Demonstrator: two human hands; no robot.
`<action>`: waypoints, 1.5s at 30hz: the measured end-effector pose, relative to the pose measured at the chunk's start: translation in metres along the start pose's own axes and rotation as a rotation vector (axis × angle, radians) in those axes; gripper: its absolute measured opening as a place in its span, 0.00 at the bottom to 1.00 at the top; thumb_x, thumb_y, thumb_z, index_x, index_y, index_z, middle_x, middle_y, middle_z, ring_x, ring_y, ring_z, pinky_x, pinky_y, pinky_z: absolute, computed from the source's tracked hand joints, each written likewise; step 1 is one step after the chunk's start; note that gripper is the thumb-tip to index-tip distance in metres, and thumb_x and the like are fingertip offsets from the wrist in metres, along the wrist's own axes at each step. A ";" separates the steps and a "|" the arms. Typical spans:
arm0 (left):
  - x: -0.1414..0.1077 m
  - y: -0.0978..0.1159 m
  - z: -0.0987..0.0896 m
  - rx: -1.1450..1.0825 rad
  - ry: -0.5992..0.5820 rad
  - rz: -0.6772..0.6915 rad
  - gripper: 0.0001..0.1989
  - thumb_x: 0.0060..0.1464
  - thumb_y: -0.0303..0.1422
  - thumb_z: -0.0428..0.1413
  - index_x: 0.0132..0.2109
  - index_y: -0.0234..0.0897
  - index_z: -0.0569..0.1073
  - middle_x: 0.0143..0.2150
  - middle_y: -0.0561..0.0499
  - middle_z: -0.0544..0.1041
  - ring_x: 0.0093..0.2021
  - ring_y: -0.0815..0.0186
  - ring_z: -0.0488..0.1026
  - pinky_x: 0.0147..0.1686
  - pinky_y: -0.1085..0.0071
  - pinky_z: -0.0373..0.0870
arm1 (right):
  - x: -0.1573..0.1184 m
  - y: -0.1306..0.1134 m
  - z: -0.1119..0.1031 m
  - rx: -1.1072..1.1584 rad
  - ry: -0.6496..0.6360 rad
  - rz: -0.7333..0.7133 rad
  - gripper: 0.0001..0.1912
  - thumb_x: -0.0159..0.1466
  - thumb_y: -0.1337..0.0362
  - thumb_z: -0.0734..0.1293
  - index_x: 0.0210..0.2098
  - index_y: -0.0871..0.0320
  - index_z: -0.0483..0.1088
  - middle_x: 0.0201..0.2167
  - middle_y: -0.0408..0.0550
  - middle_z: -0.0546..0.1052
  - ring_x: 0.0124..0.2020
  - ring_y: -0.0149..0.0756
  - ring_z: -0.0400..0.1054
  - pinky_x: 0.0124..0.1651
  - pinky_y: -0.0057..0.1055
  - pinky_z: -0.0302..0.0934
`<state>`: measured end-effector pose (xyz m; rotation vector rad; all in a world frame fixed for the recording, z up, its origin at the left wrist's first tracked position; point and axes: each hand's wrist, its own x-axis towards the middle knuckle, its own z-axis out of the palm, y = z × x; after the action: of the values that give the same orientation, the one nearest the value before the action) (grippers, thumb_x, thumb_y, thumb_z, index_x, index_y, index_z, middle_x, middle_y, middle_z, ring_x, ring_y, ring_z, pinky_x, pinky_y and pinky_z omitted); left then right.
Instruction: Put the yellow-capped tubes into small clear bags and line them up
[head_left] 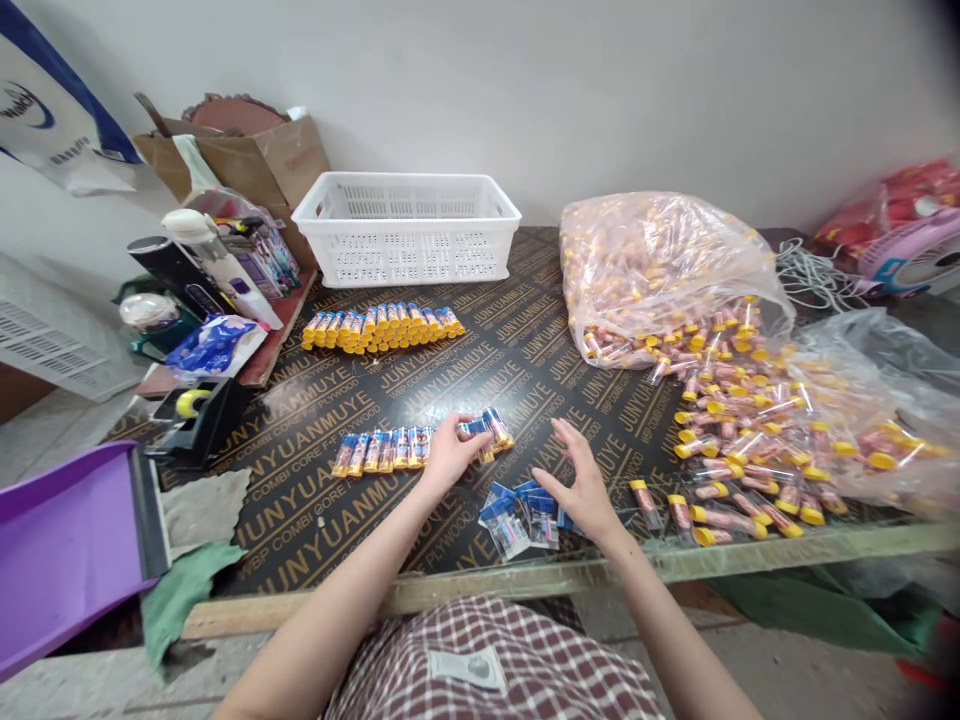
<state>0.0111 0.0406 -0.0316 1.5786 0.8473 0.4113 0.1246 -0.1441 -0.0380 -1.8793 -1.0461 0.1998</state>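
Observation:
A row of small clear tubes with yellow ends and blue-printed labels (386,450) lies on the dark printed board. Over the right part of this row is my left hand (450,455), its fingers closed on one of the tubes and partly covering those beneath. At the row's right end, a tube (495,428) lies slightly tilted. My right hand (581,485) hovers with fingers apart and nothing in them. Below and left of it sits a small pile of clear packets with blue tops (517,515), partly hidden by that hand.
A stacked group of labelled tubes (382,328) lies before a white plastic basket (409,250). On the right, a large clear bag (660,260) spills yellow-capped tubes (739,430). A tape dispenser (202,415) and purple dustpan (71,550) are at left; a pink fan (911,255) stands far right.

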 end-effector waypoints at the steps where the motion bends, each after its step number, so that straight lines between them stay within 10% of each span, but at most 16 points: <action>1: 0.009 -0.001 0.002 0.107 0.044 0.046 0.21 0.40 0.37 0.63 0.43 0.35 0.71 0.19 0.57 0.68 0.22 0.68 0.66 0.26 0.73 0.60 | 0.004 0.008 0.000 -0.018 -0.038 0.022 0.33 0.60 0.58 0.65 0.63 0.51 0.52 0.63 0.53 0.56 0.62 0.46 0.53 0.62 0.51 0.49; 6: 0.033 -0.001 0.012 0.446 0.059 0.152 0.22 0.45 0.37 0.61 0.47 0.35 0.70 0.22 0.54 0.70 0.28 0.61 0.70 0.32 0.71 0.59 | 0.026 0.030 0.018 -0.001 -0.310 0.127 0.30 0.65 0.53 0.58 0.64 0.54 0.50 0.62 0.55 0.61 0.62 0.43 0.55 0.62 0.50 0.49; 12: 0.011 0.008 0.006 0.445 0.071 0.259 0.15 0.54 0.41 0.54 0.46 0.38 0.72 0.23 0.52 0.70 0.28 0.62 0.68 0.32 0.71 0.57 | 0.033 0.025 0.031 -0.026 -0.332 0.126 0.27 0.66 0.53 0.55 0.63 0.51 0.52 0.57 0.53 0.68 0.58 0.43 0.61 0.59 0.52 0.52; 18: -0.046 -0.025 0.001 0.585 -0.167 0.198 0.12 0.45 0.42 0.61 0.26 0.38 0.73 0.25 0.51 0.72 0.28 0.63 0.67 0.29 0.71 0.53 | 0.021 0.036 -0.026 -0.348 -0.108 0.052 0.29 0.63 0.54 0.60 0.62 0.53 0.53 0.58 0.55 0.65 0.58 0.47 0.58 0.57 0.49 0.53; 23: -0.067 -0.052 0.011 0.621 -0.177 0.172 0.06 0.46 0.33 0.61 0.27 0.39 0.72 0.29 0.52 0.72 0.30 0.65 0.68 0.31 0.72 0.54 | 0.002 0.060 -0.082 -0.886 -0.067 0.323 0.25 0.61 0.56 0.63 0.54 0.62 0.64 0.39 0.60 0.73 0.43 0.51 0.68 0.44 0.42 0.61; 32: -0.069 -0.049 0.009 0.587 -0.153 0.201 0.04 0.46 0.28 0.59 0.27 0.38 0.71 0.28 0.53 0.73 0.30 0.66 0.67 0.32 0.71 0.56 | -0.012 0.065 -0.090 -0.954 -0.185 0.447 0.20 0.57 0.68 0.62 0.49 0.61 0.68 0.35 0.55 0.75 0.34 0.44 0.71 0.34 0.33 0.60; 39: -0.066 -0.036 0.004 -0.103 -0.156 -0.120 0.10 0.41 0.33 0.60 0.25 0.37 0.65 0.19 0.58 0.67 0.21 0.70 0.67 0.26 0.74 0.62 | 0.000 0.001 -0.066 -0.317 0.116 0.163 0.16 0.60 0.62 0.61 0.46 0.57 0.69 0.36 0.50 0.72 0.28 0.35 0.67 0.33 0.32 0.64; 45: -0.051 -0.018 -0.012 -0.621 -0.069 -0.306 0.22 0.29 0.28 0.68 0.35 0.34 0.70 0.24 0.55 0.75 0.23 0.72 0.71 0.27 0.76 0.68 | -0.010 -0.050 -0.010 0.227 0.102 0.077 0.10 0.61 0.62 0.65 0.41 0.54 0.72 0.40 0.49 0.73 0.37 0.36 0.71 0.38 0.32 0.69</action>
<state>-0.0362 0.0118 -0.0359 0.8703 0.7934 0.3511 0.0950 -0.1487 0.0043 -1.7075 -0.8460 0.2540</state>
